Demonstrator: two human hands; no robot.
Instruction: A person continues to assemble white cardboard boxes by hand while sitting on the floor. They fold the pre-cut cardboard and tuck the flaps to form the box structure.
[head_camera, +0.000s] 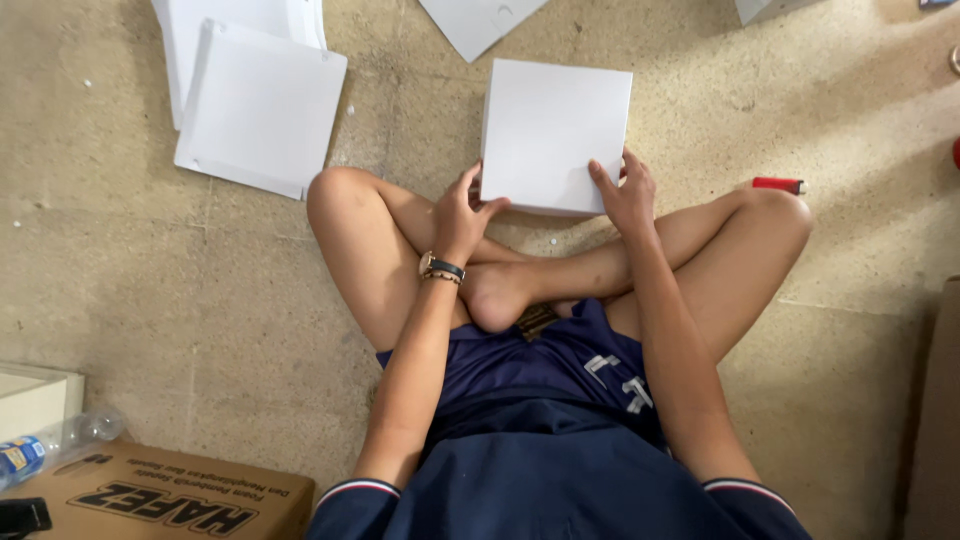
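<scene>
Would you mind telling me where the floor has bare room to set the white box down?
Bare floor lies right of the box, up to the red lighter, and left of the knee below the white sheets. Around the hands and crossed legs it is crowded.

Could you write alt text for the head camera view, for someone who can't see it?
Seen from above, a person sits cross-legged on a floor, both hands, left and right, holding a square white box. Flat white sheets lie to the left, a red lighter to the right.
</scene>
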